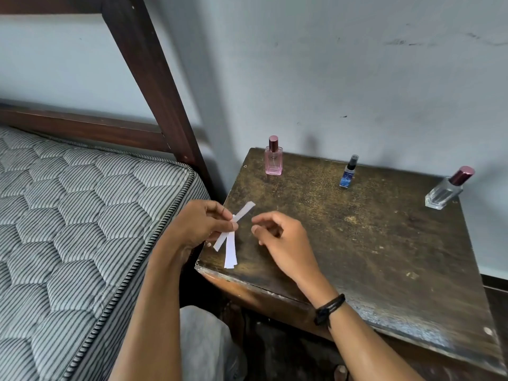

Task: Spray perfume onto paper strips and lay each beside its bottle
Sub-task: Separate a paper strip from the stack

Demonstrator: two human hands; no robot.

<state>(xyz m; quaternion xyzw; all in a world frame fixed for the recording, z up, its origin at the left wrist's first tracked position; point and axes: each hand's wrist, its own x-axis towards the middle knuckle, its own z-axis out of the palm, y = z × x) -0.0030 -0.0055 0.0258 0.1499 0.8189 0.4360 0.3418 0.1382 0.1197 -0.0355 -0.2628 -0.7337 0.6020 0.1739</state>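
Observation:
My left hand [204, 225] pinches a small bunch of white paper strips [230, 251] above the near left corner of a dark wooden table [357, 243]; one strip juts up to the right, the others hang down. Just right of the strips, my right hand [283, 237] hovers with loosely curled fingers and holds nothing. Three perfume bottles stand along the back of the table: a pink bottle [273, 160] with a maroon cap at the left, a small blue spray bottle [348, 173] in the middle, and a clear bottle [446, 189] with a maroon cap at the right.
A striped quilted mattress [82, 229] lies to the left, close against the table, with a dark wooden bed frame [154, 78] behind it. A grey wall [357, 78] runs right behind the bottles. My knee [203, 342] shows below the table's front edge.

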